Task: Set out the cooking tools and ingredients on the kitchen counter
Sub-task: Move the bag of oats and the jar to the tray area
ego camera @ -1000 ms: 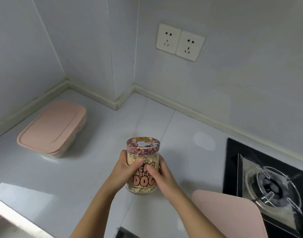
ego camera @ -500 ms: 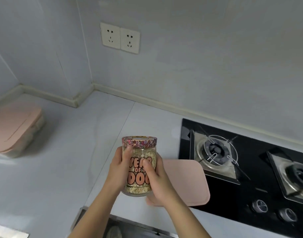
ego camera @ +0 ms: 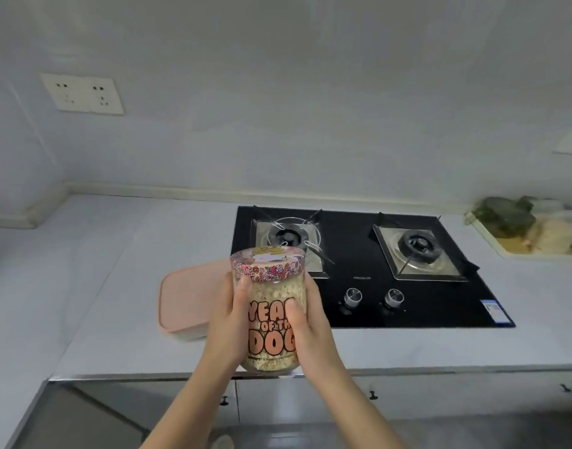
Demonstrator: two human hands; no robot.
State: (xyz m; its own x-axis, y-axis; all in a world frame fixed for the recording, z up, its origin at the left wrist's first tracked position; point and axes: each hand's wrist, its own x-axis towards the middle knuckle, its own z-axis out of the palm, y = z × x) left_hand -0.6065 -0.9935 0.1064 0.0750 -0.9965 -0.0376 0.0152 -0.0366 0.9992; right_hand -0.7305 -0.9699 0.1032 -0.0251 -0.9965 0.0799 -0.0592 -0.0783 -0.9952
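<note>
Above the counter's front edge (ego camera: 440, 372), left hand (ego camera: 224, 322) and right hand (ego camera: 312, 328) clasped around upright jar (ego camera: 270, 306).

walls (ego camera: 310, 92): pale grey | socket (ego camera: 82, 94): double | cabinets (ego camera: 407, 396): grey

Pink container (ego camera: 184, 299) partly hidden behind jar (ego camera: 271, 306), tray of food (ego camera: 531, 231) cut off at right edge, contents blurred
</note>
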